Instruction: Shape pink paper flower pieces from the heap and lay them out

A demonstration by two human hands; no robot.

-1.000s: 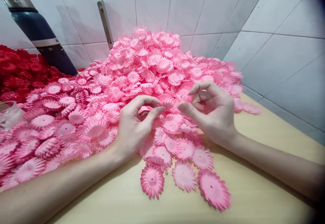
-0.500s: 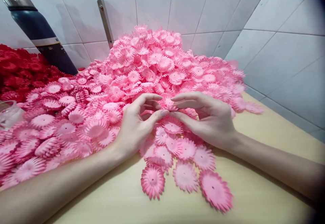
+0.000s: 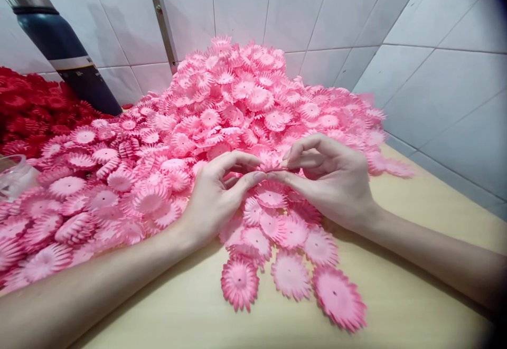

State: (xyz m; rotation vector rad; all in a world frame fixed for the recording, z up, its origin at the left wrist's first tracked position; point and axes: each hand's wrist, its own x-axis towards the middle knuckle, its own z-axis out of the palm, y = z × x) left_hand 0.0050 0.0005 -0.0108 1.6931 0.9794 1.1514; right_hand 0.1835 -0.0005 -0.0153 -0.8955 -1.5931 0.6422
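Pinching a pink petal disc (image 3: 271, 163), fringed rim, left hand (image 3: 219, 193), right hand (image 3: 338, 188) clamped on it

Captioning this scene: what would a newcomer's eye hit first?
A huge heap of pink petalled discs before the tiled wall. Then the left hand and right hand, pinching one disc between them near the centre. At far left, a dark blue bottle beside a red heap.
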